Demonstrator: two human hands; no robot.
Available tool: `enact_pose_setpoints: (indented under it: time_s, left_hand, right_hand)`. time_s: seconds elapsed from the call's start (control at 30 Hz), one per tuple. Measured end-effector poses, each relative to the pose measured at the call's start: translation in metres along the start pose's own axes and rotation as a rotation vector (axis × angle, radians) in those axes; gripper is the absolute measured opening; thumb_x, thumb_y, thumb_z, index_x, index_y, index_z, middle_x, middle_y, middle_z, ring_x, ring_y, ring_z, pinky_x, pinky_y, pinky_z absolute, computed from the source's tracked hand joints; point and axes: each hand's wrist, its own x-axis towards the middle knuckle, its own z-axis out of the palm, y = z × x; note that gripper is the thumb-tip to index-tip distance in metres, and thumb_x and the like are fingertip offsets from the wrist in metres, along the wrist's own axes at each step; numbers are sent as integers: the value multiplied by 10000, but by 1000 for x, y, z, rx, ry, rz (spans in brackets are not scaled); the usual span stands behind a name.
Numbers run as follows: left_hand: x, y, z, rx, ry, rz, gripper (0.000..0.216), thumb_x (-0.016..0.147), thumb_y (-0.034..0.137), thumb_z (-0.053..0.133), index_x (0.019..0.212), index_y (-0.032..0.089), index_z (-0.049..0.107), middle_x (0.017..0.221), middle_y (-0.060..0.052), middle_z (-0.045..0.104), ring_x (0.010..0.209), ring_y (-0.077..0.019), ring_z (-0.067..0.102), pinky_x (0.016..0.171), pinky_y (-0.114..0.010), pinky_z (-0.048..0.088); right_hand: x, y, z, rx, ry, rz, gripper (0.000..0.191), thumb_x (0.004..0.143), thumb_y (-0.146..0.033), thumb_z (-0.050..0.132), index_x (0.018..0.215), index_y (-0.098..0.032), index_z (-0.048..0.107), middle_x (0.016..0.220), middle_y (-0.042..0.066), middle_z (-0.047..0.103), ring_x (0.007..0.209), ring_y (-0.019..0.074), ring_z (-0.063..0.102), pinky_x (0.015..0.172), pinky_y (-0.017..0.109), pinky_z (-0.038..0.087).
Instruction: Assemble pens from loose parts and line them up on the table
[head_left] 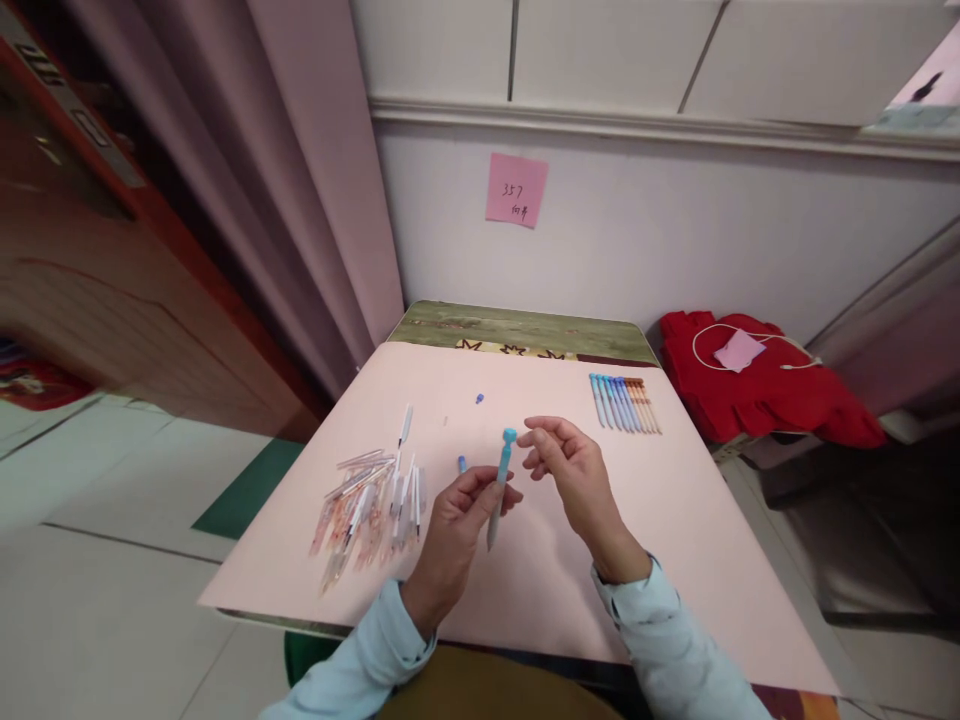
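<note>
A blue pen (504,462) with a rounded turquoise top and a pale lower end stands tilted in my left hand (466,508), pinched between thumb and fingers. Just right of the pen's top is my right hand (574,470), its fingers apart and curved, holding nothing. Behind my left fingers lies a small blue pen part (462,464), partly hidden. Farther back sits a little dark blue piece (480,398). To the left spreads a loose pile of pen barrels and refills (371,505), clear, white and orange-tinted.
At the table's right, a neat row of pens (622,403) runs from blue to brown. Pale pink paper (600,620) covers the tabletop. Beyond the right edge is a red cloth (757,390) with a white cable. A pink note (516,190) is stuck on the wall.
</note>
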Motion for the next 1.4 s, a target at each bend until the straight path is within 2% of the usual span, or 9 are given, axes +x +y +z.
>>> enact_pose_setpoints:
  time_s: [0.1,0.23,0.37,0.5,0.57,0.73,0.93,1.13,1.4]
  left_hand:
    - [5,-3,3,16,85,48,230,852,359,653,998,183,667,869,-55,738,876,-179,651,903,-322,439]
    - [8,-10,7,22,151,60,243,828,373,668,981,186,638,919,-71,748,887,-208,671,853,-340,468]
    - [11,-17,11,53,106,81,235,817,358,680,962,183,620,916,-72,736,881,-200,671,834,-329,482]
    - [25,-10,11,115,71,220,613,755,258,749,1306,259,480,1041,-46,686,821,-135,635,793,-284,496]
    - [33,-5,12,179,39,292,706,738,238,761,1362,282,435,1096,-50,658,778,-113,612,759,-269,503]
    - [39,-8,22,224,-42,319,418,801,285,703,1187,223,557,940,-40,676,735,-132,617,687,-269,514]
    - [31,-21,37,167,-58,276,340,857,297,642,1173,231,536,730,35,602,629,-122,596,616,-254,498]
    - [33,-22,36,192,-48,304,379,859,304,645,1209,228,520,760,25,613,661,-130,616,648,-268,505]
    - [32,-21,27,256,-61,347,394,893,359,600,1253,214,530,901,-29,657,751,-146,645,725,-295,523]
  right_hand:
    - [-18,18,-3,-141,-10,-5,274,852,-445,645,829,-173,645,749,33,677,542,101,536,490,221,435]
    - [-45,44,0,-301,-107,4,223,796,-374,719,883,-178,662,745,7,653,524,84,468,492,218,389]
    - [-58,59,2,-275,-97,-12,186,851,-360,656,827,-176,639,673,-18,591,511,79,426,480,218,346]
    - [-63,64,-4,-183,-93,22,204,859,-374,649,826,-175,618,628,-30,544,525,90,443,495,220,370]
    - [-65,63,-7,-148,-95,38,206,855,-372,654,814,-175,610,617,-34,532,521,88,438,494,219,368]
    - [-76,60,-9,-71,-69,62,222,849,-376,659,784,-174,592,604,-34,539,493,78,443,469,204,359]
    - [-87,59,-6,3,-20,106,271,852,-415,647,756,-178,557,571,-41,540,426,64,424,401,182,338]
    - [-81,64,-17,-112,-73,79,223,856,-379,639,780,-175,593,572,-40,524,473,79,454,448,191,379]
    - [-77,70,-24,-365,48,-17,207,845,-367,632,881,-175,701,705,17,630,537,111,524,511,221,443]
